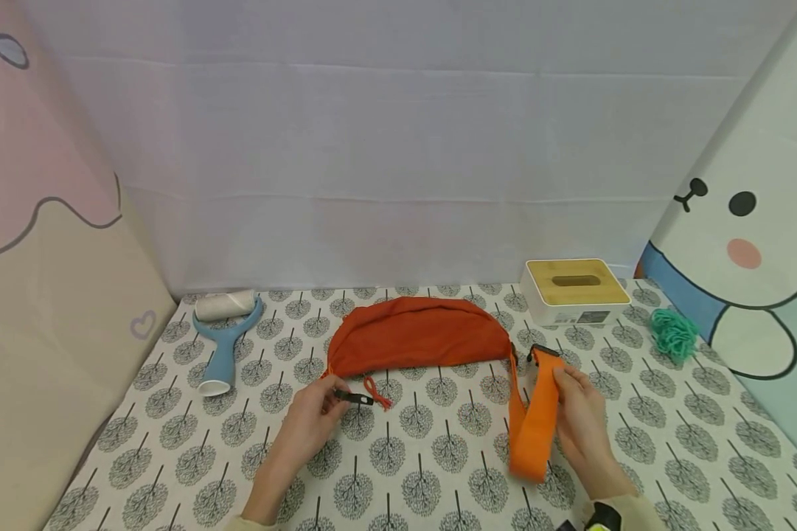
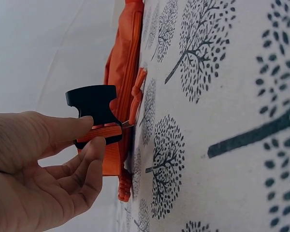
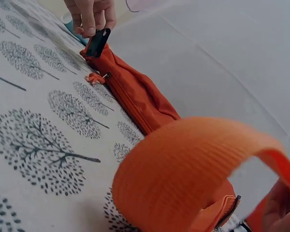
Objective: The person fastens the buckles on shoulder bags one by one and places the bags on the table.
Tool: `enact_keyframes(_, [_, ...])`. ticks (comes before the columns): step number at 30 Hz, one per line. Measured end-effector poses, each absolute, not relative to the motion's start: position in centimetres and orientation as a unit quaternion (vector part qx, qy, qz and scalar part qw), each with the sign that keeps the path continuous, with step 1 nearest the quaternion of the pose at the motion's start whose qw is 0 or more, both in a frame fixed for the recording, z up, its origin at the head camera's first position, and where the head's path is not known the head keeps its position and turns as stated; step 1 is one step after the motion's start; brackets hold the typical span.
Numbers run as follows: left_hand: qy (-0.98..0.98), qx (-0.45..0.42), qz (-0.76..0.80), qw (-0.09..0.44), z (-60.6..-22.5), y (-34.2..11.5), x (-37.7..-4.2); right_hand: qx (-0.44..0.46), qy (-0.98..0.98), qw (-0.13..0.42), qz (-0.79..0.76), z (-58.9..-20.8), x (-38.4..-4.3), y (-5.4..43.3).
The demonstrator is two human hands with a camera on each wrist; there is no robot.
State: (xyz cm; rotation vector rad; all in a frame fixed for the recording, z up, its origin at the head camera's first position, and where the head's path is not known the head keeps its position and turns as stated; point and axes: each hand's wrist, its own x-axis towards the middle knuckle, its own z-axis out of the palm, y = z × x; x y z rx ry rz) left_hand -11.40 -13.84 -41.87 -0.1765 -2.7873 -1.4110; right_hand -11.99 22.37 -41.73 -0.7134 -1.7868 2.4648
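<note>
An orange-red waist bag [image 1: 418, 333] lies across the middle of the patterned cloth. At its left end my left hand [image 1: 315, 413] pinches a black buckle half [image 2: 97, 104] between thumb and fingers, where the orange webbing threads through it. An orange zipper-pull cord [image 1: 377, 393] hangs from the bag close by. On the other side, my right hand [image 1: 579, 409] holds the bag's orange strap [image 1: 534, 435], which droops in a wide loop. A black plastic piece [image 1: 545, 349] shows at the strap's upper end, just above the fingers. In the right wrist view most of that hand is out of frame.
A blue lint roller [image 1: 222, 361] with a white roll lies at the left. At the back right stands a white tissue box [image 1: 573, 293] with a wooden lid, and a bundle of green cord [image 1: 674, 335] is farther right. A pale cloth wall [image 1: 398, 177] closes off the back.
</note>
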Motion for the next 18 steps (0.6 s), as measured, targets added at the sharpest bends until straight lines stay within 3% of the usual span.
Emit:
enact_keyframes(4, [-0.894,-0.058,-0.443,0.012,-41.89,-13.82,-11.43,-0.243,-0.584,0.027,0.774,-41.69,-12.02,22.26])
enact_keyframes(18, [-0.888,-0.057,-0.455,0.013,-41.86,-13.91,-11.44,-0.197,-0.521,-0.079,0.827,-41.02,-11.8,23.15])
